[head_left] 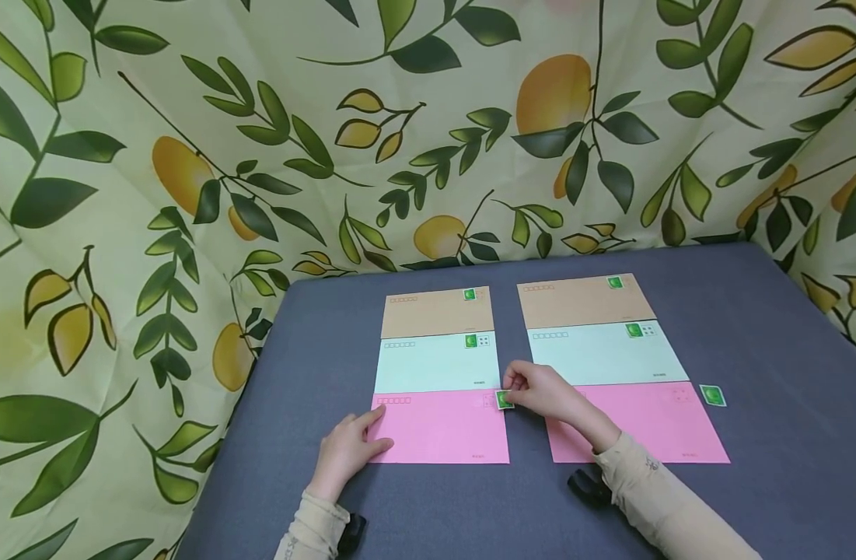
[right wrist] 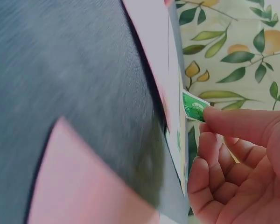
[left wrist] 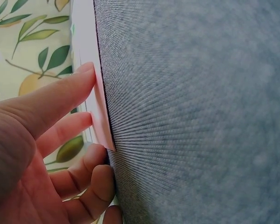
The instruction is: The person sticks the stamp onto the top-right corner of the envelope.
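Observation:
My right hand point(head_left: 548, 390) pinches a green stamp point(right wrist: 194, 106) between thumb and forefinger, close over the upper right corner of the left pink envelope point(head_left: 438, 432). That corner carries a faint printed box. At the same envelope's left edge, my left hand point(head_left: 349, 451) rests its thumb and fingertips on the paper, fingers fairly straight. In the left wrist view the thumb and forefinger touch the pink edge point(left wrist: 100, 119). The right pink envelope point(head_left: 651, 424) lies partly behind my right forearm. A loose green stamp point(head_left: 713, 396) lies on the cloth just to its right.
Above the left pink envelope lie a mint envelope point(head_left: 428, 365) and a brown envelope point(head_left: 434, 317), each stamped at upper right. Another mint envelope point(head_left: 595, 358) and brown envelope point(head_left: 574, 305), also stamped, form the right column. A leaf-patterned curtain point(head_left: 428, 140) hangs behind the blue-grey table point(head_left: 784, 482).

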`<state>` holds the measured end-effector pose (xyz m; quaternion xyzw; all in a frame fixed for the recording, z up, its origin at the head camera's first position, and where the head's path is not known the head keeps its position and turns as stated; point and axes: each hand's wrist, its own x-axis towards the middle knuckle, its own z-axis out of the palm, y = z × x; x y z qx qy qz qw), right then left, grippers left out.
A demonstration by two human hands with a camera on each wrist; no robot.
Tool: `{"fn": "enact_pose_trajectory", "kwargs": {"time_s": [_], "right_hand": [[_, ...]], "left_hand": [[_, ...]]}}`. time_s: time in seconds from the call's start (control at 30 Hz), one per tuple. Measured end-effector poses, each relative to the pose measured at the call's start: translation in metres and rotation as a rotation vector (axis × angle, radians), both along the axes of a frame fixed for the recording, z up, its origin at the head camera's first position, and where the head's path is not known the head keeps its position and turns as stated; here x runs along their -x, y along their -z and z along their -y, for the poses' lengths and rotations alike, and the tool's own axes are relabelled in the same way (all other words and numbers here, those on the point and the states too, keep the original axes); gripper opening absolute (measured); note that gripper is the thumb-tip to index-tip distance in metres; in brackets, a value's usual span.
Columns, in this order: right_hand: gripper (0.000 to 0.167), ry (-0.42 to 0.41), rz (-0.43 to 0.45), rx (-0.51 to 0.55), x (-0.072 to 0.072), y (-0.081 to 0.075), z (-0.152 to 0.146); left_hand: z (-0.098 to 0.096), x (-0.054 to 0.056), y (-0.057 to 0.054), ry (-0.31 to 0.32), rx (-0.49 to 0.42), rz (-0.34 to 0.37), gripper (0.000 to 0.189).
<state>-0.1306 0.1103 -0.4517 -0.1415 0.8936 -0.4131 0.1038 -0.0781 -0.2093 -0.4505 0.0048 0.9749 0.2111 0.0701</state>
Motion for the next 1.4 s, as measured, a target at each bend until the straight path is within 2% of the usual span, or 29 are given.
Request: {"fn": "enact_pose_trajectory", "kwargs": {"time_s": [0.3, 0.53, 1.0, 1.4], "right_hand": [[0.013, 0.012, 0.053, 0.041, 0.012, 0.008, 0.03], [0.012, 0.049, 0.055, 0.043, 0.013, 0.012, 0.042], [0.013, 0.096, 0.012, -0.05, 0.009, 0.014, 0.051], [0.009, 0.104, -0.016, -0.112, 0.009, 0.015, 0.054]], "left_hand": [[0.001, 0.0, -0.001, -0.004, -0.002, 0.001, 0.058], [0.001, -0.001, -0.001, -0.009, -0.007, -0.001, 0.058], [0.0, -0.001, 0.001, -0.019, -0.001, 0.011, 0.058], [0.0, 0.0, 0.001, -0.019, 0.0, 0.007, 0.058]]}}
